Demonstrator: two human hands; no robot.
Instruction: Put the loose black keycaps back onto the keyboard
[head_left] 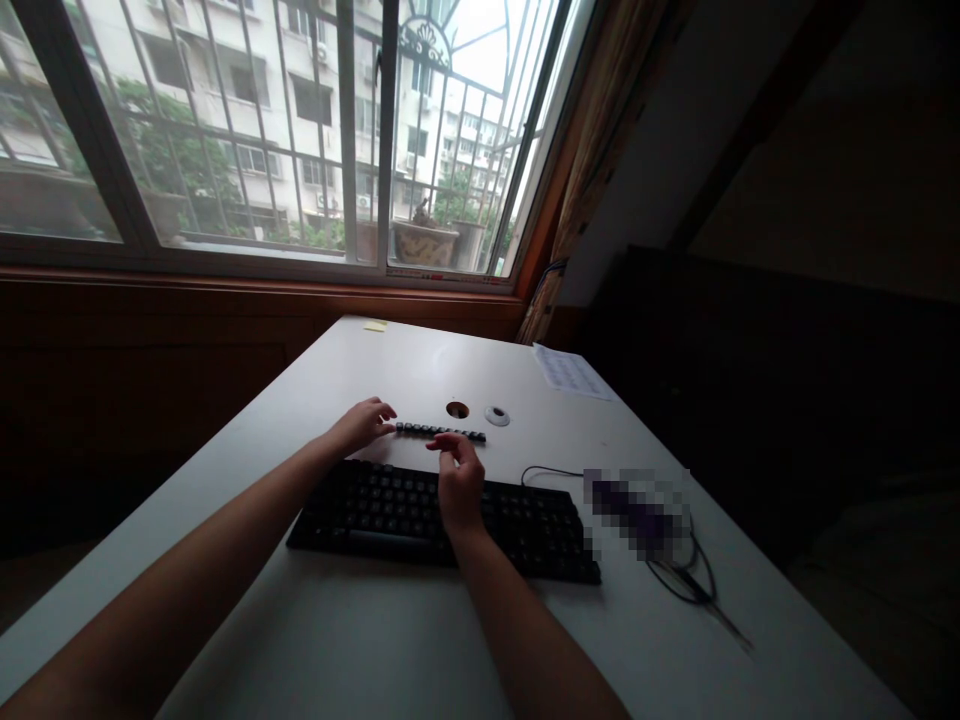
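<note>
A black keyboard [390, 515] lies on a white desk [352, 630]. Just behind it runs a row of several loose dark keycaps [442, 432]. My left hand [361, 422] rests at the left end of that row, fingers curled, fingertips touching the first keycaps. My right hand [457, 485] hovers over the keyboard's back edge, fingers pinched together near the middle of the row; what they hold, if anything, is too small to make out.
A cable hole [457, 409] and its round white cover [496, 416] sit behind the keycaps. A printed sheet [570, 372] lies at the far right, a yellow note [374, 325] at the far edge. A black cable [686, 575] loops right of the keyboard. A window lies beyond.
</note>
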